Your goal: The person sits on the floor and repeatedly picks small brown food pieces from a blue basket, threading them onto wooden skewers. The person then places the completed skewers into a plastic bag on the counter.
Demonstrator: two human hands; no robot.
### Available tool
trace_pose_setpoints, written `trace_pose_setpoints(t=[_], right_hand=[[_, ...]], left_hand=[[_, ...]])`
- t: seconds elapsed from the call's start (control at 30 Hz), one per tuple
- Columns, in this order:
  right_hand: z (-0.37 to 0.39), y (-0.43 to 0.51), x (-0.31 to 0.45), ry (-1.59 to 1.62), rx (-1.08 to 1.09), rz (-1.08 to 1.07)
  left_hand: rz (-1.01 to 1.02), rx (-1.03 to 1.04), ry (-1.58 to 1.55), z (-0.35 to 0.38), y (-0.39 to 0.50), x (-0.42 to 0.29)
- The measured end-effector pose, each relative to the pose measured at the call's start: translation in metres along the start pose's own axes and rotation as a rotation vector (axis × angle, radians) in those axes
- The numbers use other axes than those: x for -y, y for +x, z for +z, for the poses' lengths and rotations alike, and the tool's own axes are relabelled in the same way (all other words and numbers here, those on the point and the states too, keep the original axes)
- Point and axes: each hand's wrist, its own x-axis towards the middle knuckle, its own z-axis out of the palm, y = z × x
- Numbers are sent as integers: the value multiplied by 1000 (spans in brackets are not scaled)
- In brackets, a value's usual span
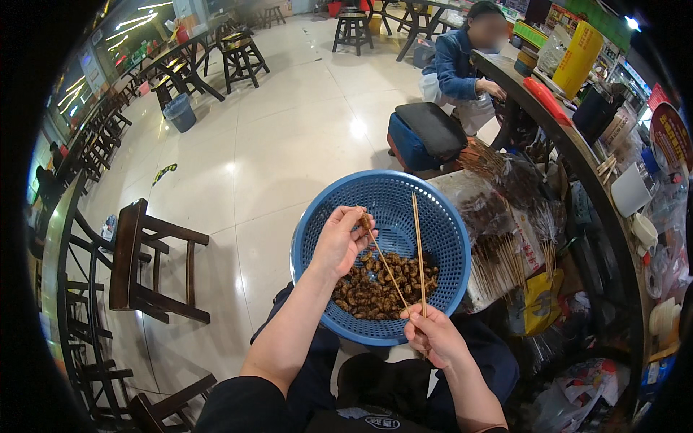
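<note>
A blue perforated plastic basket [453,216] rests at my lap, with a heap of small brown seasoned food pieces [373,292] in its bottom. Above the basket's left part, my left hand [346,238] pinches a brown food piece [366,221] at the upper end of a thin bamboo skewer [387,263]. My right hand [433,333], over the basket's near right rim, grips that skewer's lower end. It also holds a few more bamboo skewers [419,243], which point away from me across the basket. What the pieces are, I cannot tell.
Right of the basket, bundles of loaded skewers [501,265] lie on a white box [460,184]. Beyond stands a blue and black padded bag [427,135], near a seated person [455,65] at a cluttered curved counter [574,140]. A wooden stool [130,254] stands left.
</note>
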Motion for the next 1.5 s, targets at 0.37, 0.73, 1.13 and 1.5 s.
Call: trace_pose_setpoints(t=[0.37,0.73,1.13,1.5], right_hand=[[2,13,-1,-182,-214,-174],[-17,6,11,-288,-271,-234],[-20,-1,18,-338,-286,-268],[-15,-5,13,-388,-226,-230]], left_hand=[[-231,79,91,23,-35,50],[-52,514,1737,-7,-12,62],[43,433,1870,-5,-16,76],[-234,109,31,-10,1,7]])
